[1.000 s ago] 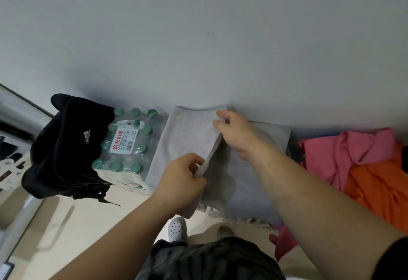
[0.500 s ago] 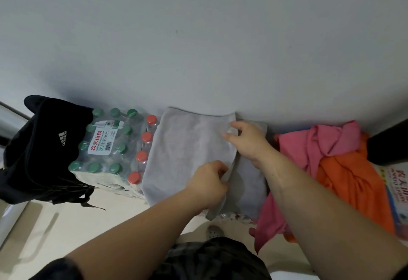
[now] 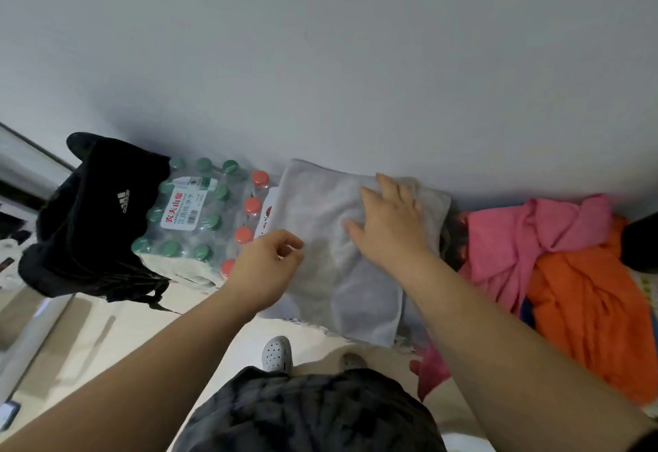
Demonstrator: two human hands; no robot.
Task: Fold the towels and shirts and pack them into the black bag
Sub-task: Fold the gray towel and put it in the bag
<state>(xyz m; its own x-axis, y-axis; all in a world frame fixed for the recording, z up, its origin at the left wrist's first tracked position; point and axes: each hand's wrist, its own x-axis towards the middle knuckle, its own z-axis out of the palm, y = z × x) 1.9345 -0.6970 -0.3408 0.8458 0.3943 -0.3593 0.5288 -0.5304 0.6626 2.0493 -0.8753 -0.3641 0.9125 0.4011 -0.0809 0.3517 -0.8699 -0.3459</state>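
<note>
Head view. Your right hand (image 3: 388,227) is lying flat on the grey towel (image 3: 359,295), fingers spread, pressing the upper layer down near the wall. Your left hand (image 3: 265,268) is hovering over the towel's left edge, fingers loosely curled, gripping nothing that shows.

The towel is sitting doubled over itself across some red-capped bottles (image 3: 252,205), just beside the green-capped water pack (image 3: 188,213). The black bag (image 3: 92,223) is slumping against that pack, further left. A pink garment (image 3: 527,237) and an orange garment (image 3: 591,316) are lying heaped to the right.

Likely step: flattening the fold. Be sweeping your palm outward to the edge, lining up the corners. Be pinning the near hem with your left hand, since the caps underneath are probably making the towel slide.
</note>
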